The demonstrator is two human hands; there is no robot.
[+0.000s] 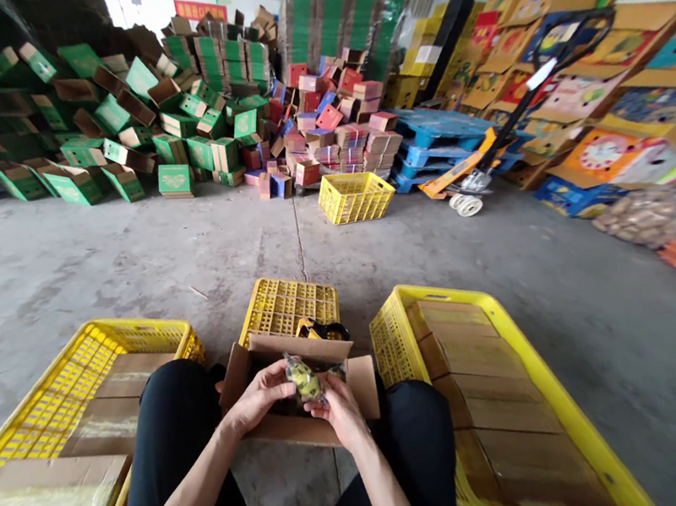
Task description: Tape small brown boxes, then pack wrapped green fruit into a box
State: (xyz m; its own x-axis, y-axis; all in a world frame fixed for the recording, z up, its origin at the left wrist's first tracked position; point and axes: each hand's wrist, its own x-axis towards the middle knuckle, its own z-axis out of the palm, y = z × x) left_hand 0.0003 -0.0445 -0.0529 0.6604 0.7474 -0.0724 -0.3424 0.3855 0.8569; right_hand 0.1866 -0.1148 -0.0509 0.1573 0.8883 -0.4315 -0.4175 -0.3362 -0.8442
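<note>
Between my knees stands an open cardboard box (364,386) with its flaps up. Just above its opening, a small clear plastic packet (304,380) with yellow-green and dark contents is held from both sides; I cannot make out what is inside. My left hand (264,395) pinches its left side, and my right hand (338,407) grips its lower right. More dark wrapped items show partly inside the box behind my right hand. A yellow and black tape dispenser (323,331) lies at the box's far side, by an upturned yellow crate (278,303).
A yellow crate (187,332) at my left and another (501,308) at my right hold closed, taped cardboard boxes. Farther off are a yellow crate (356,197), a pallet jack (466,173), blue pallets (435,135), heaps of green cartons (176,178) and stacked colourful boxes (610,150).
</note>
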